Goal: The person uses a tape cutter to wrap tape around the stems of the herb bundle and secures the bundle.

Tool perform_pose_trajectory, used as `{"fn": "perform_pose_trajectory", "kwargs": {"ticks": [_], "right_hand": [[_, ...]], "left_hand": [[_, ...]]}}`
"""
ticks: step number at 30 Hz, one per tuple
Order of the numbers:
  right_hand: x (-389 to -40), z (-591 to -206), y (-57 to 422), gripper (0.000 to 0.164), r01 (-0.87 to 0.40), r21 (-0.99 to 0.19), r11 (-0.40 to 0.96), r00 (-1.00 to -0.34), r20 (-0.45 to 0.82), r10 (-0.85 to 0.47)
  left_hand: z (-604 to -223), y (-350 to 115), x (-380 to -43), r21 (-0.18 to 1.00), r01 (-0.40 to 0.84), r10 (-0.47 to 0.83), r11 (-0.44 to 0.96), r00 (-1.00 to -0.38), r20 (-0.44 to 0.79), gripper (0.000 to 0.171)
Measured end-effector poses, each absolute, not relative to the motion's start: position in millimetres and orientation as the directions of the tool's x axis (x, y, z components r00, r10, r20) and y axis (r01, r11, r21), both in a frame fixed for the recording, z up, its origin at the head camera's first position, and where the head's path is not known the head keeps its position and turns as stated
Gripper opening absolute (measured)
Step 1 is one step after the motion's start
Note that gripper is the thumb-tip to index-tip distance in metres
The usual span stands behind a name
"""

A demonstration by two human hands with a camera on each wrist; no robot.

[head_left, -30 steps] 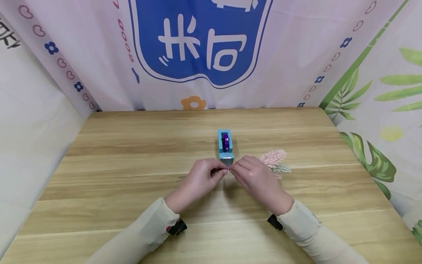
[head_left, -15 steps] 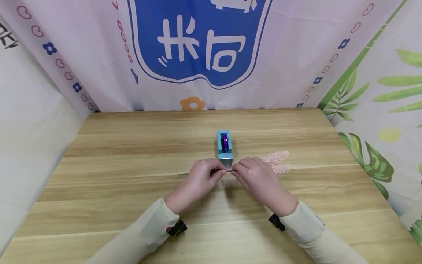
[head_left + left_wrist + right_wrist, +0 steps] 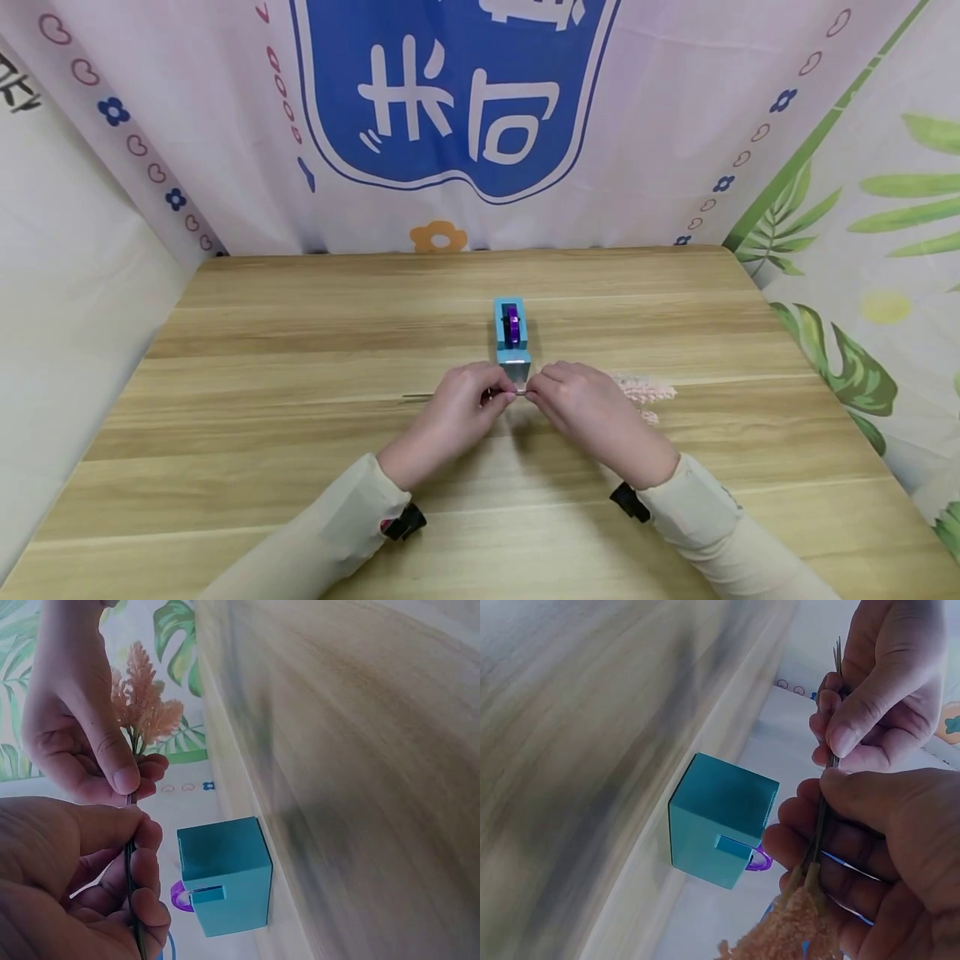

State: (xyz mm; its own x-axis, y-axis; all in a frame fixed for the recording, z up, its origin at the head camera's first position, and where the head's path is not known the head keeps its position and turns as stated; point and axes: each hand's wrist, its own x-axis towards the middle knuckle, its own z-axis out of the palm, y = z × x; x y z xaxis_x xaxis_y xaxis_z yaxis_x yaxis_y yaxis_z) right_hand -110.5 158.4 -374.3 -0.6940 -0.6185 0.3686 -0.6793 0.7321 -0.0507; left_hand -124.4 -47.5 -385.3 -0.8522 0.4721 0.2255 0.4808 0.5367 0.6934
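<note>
- stems (image 3: pixel 820 829): thin, dark bundle, held in both hands over the table, near its middle; long axis runs left to right as the person sits, roughly along the table's far edge.
- flowers (image 3: pixel 647 390): pale pink, fluffy, at the right end of the stems, out past the right hand; partly hidden by it from the head view.
- bare ends: left end of the bundle, poking out beyond the left hand.
- left hand (image 3: pixel 468 404): thumb and fingers pinching the stems, remaining fingers curled along them; the hand nearer the bare ends.
- right hand (image 3: pixel 588 412): thumb and fingers pinching the stems close to the left fingertips; the hand nearer the flowers.
- gap: thumb tips just beside each other, only a short piece of stem between; a pale bit shows there from the head view, too small to tell what.
- dispenser (image 3: pixel 501 327): blue, upright on the table, just beyond the fingertips; its long axis points away from the person, so the stems lie crosswise to it. neither hand looks clearly nearer.
- roll (image 3: pixel 513 323): purple, seated in the dispenser's slot.
- table (image 3: pixel 300 467): wood-grained top.
- sleeves (image 3: pixel 315 533): pale, a black device at each cuff.
- backdrop (image 3: pixel 225 100): white cloth, blue emblem, leaf print on the right.
</note>
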Motion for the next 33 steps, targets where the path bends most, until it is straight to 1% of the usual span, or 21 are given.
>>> {"fn": "perform_pose_trajectory", "kwargs": {"ticks": [6,14,21,28,33], "right_hand": [[-110.6,-377.1,156.7,0.007,-0.67,-0.06,0.74,-0.704,0.366,-0.608],[-110.1,-380.5,155.9,0.009,-0.67,-0.054,0.74,-0.703,0.367,-0.609],[-112.8,-377.9,157.4,0.006,-0.672,-0.111,0.732,-0.719,0.33,-0.611],[-114.5,-375.3,157.8,0.008,-0.657,-0.153,0.738,-0.743,0.293,-0.601],[-114.8,-374.6,156.5,0.009,-0.637,-0.176,0.751,-0.762,0.293,-0.577]], "left_hand": [[-383.3,-47.2,-124.1,0.686,0.445,0.467,0.576,-0.868,0.171,0.008],[-382.8,-48.7,-125.8,0.641,0.455,0.506,0.618,-0.854,0.119,0.013],[-385.1,-49.0,-126.4,0.635,0.482,0.508,0.604,-0.847,0.16,0.012],[-384.8,-48.4,-125.8,0.638,0.476,0.498,0.605,-0.852,0.164,0.008],[-385.8,-47.8,-126.7,0.63,0.481,0.496,0.609,-0.851,0.17,0.007]]}}
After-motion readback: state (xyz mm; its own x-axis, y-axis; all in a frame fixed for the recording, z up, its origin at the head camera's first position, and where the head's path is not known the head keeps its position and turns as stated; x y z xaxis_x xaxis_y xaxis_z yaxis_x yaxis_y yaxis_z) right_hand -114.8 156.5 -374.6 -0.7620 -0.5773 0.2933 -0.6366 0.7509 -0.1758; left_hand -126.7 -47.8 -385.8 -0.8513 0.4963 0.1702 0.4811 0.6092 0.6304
